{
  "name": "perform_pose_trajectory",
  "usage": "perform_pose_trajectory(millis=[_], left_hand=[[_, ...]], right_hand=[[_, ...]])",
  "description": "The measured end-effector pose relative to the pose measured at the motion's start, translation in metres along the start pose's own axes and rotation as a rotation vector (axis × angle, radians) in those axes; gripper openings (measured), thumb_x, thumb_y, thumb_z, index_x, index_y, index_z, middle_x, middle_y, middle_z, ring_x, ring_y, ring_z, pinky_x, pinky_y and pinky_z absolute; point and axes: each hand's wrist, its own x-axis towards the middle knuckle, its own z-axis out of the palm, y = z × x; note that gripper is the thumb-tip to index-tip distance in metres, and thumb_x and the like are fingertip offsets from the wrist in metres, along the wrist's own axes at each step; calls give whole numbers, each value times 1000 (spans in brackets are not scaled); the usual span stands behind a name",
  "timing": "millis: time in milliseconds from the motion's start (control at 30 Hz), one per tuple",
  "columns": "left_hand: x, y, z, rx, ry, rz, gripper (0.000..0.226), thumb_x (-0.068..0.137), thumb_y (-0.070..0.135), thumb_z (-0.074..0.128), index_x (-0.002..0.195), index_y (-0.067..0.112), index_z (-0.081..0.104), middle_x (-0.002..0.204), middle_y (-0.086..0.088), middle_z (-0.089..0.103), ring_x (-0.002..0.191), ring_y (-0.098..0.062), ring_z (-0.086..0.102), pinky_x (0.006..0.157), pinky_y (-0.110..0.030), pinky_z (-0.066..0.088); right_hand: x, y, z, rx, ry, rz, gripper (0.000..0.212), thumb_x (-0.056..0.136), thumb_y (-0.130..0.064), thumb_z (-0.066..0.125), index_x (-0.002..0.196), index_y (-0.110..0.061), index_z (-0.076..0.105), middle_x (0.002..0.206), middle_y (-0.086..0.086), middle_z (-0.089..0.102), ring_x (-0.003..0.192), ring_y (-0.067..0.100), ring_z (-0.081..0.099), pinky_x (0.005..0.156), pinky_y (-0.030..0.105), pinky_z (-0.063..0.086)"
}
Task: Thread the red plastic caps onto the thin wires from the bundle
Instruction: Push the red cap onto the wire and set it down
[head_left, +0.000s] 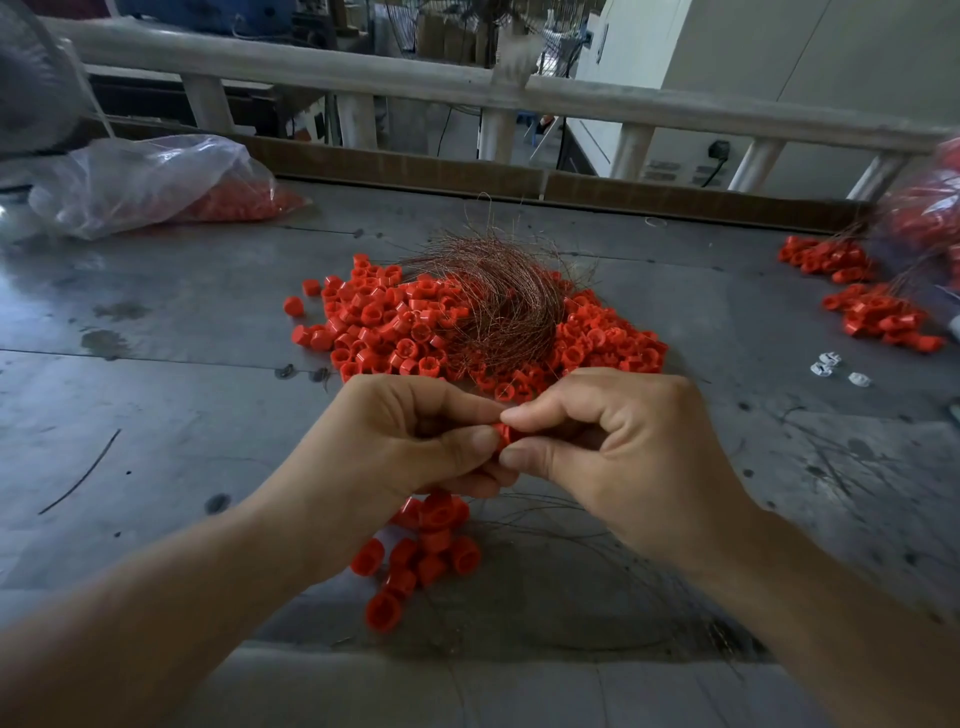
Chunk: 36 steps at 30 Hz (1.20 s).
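My left hand (410, 436) and my right hand (613, 441) meet fingertip to fingertip above the grey table, both pinching one red cap (503, 432). A cluster of red caps (423, 545) hangs on thin wires below my left hand, with wire loops (587, 525) trailing to the right. Behind my hands lies a big heap of loose red caps (415, 327). A bundle of thin coppery wires (498, 291) rests on top of that heap.
A clear plastic bag of red caps (150, 182) lies at the far left. More red caps with wires (878, 312) and another bag sit at the right edge. Small white pieces (831, 366) lie at the right. A grey railing (415, 78) runs behind the table (156, 389).
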Motion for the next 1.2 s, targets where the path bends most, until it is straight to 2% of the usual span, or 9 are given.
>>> perform_pose_trajectory(millis=[267, 400, 500, 600, 700, 767, 833, 933, 1200], left_hand=[[1, 0, -2, -98, -44, -63, 25, 51, 22, 67, 74, 16, 76, 68, -9, 71, 62, -13, 69, 54, -16, 52], [-1, 1, -3, -86, -76, -50, 28, 50, 25, 69, 76, 17, 76, 69, -8, 72, 63, -13, 69, 54, -16, 52], [-3, 3, -4, -96, -111, -40, 29, 52, 24, 68, 80, 18, 76, 70, -9, 72, 64, -14, 70, 54, -16, 53], [-2, 3, -6, -118, -128, -43, 33, 56, 19, 67, 88, 16, 73, 72, -11, 71, 65, -18, 70, 56, -20, 54], [-3, 2, -5, -139, -129, -57, 42, 57, 18, 69, 99, 13, 67, 71, -14, 70, 64, -21, 69, 54, -22, 55], [-4, 2, -4, -179, -134, -52, 43, 66, 19, 73, 106, 15, 60, 70, -13, 70, 64, -22, 70, 54, -23, 55], [-4, 2, -3, -184, -153, -17, 52, 68, 32, 75, 113, 18, 55, 74, -13, 71, 69, -24, 70, 57, -24, 55], [-5, 1, -1, -72, -177, 55, 68, 61, 37, 77, 121, 24, 47, 80, -15, 71, 74, -26, 70, 61, -24, 54], [-10, -1, 1, -131, -203, 22, 51, 69, 33, 73, 116, 29, 55, 73, -16, 69, 66, -27, 69, 56, -26, 55]], right_hand=[[2, 3, 1, 3, 5, -42, 22, 64, -22, 73, 80, -6, 73, 73, -3, 68, 70, 6, 64, 62, 17, 52], [3, 5, 0, 44, -13, -40, 21, 65, -23, 72, 78, -7, 72, 73, -7, 66, 70, 6, 64, 62, 16, 52], [3, 4, -1, 198, -35, 39, 16, 64, -27, 72, 78, -21, 68, 71, -13, 64, 70, 3, 63, 62, 12, 50], [4, 5, -3, 182, -142, 75, 25, 68, -33, 67, 94, -30, 64, 79, -10, 61, 76, 2, 60, 67, 12, 47], [5, 3, -2, 84, -239, 23, 22, 79, -34, 62, 93, -19, 69, 83, -7, 57, 79, 1, 54, 70, 11, 42], [5, 1, -1, 81, -224, 1, 33, 82, -44, 55, 89, -14, 69, 80, -10, 54, 77, -3, 50, 70, 8, 38], [5, -1, 0, 80, -205, 0, 43, 80, -48, 47, 86, -11, 67, 78, -15, 48, 74, -5, 48, 68, 8, 37], [4, 0, 1, 2, -214, -12, 33, 87, -39, 53, 83, -8, 64, 78, -17, 44, 70, -5, 45, 65, 9, 37], [-1, -7, 5, -64, -199, -30, 17, 84, -23, 54, 75, -9, 58, 72, -20, 37, 65, -5, 40, 60, 9, 34]])
